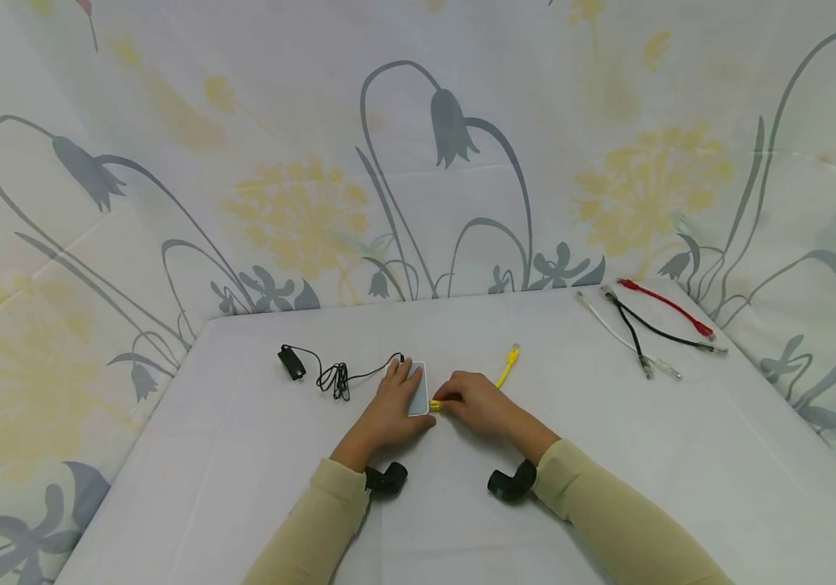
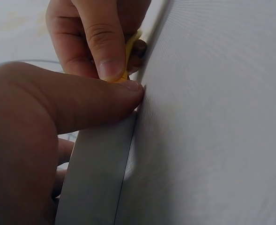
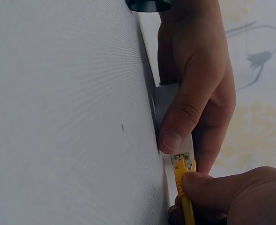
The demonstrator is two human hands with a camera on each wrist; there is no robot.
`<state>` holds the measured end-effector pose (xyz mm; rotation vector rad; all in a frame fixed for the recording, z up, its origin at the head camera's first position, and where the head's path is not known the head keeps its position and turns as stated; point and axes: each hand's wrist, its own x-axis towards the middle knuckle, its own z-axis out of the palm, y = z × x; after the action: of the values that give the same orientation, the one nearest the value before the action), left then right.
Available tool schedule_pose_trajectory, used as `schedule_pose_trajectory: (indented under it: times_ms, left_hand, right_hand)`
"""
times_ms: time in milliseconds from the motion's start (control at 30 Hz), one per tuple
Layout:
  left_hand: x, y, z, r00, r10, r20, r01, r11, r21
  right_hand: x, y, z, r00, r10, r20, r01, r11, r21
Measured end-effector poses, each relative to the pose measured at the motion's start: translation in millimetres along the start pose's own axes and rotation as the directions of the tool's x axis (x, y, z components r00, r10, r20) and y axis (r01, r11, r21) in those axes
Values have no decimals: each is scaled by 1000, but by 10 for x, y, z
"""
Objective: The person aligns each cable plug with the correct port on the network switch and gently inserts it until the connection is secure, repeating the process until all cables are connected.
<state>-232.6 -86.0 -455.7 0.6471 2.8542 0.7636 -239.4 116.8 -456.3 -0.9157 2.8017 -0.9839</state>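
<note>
A small white network box [image 1: 420, 396] with a grey top lies flat on the table. My left hand [image 1: 388, 406] holds it, fingers over its top and thumb [image 2: 98, 101] along its near side. At its right side, my right hand [image 1: 479, 402] pinches the plug of a short yellow network cable [image 1: 511, 361]. In the right wrist view the yellow plug [image 3: 180, 171] sits at a port of the box; how deep it goes I cannot tell. The cable's other end lies loose behind my right hand. A black power cord [image 1: 370, 374] runs to the back of the box.
The cord's coiled part and black power adapter [image 1: 291, 362] lie left of the box. At the back right are more short network cables: a red one [image 1: 669, 304], a white one [image 1: 608, 323] and black ones [image 1: 657, 331]. A flower-printed cloth [image 1: 301, 146] hangs behind the table.
</note>
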Motion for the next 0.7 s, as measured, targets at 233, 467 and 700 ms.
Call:
schedule_pose_trajectory:
  times_ms: [233,467,700]
  left_hand:
    - [-5,6,-9,1000,-9,8,9,1000,-8]
    - [-5,-14,3,1000,-11,11,11,1000,-2]
    - [6,-20,11,1000,-21,13,22,1000,-15]
  right_hand:
    - [0,-3,-4,1000,23,4,-23,1000,-5]
    - [-17,1,-19,999,46,9,-46,999,-5]
    - [-52,6,-84,996,92,2,-92,995,47]
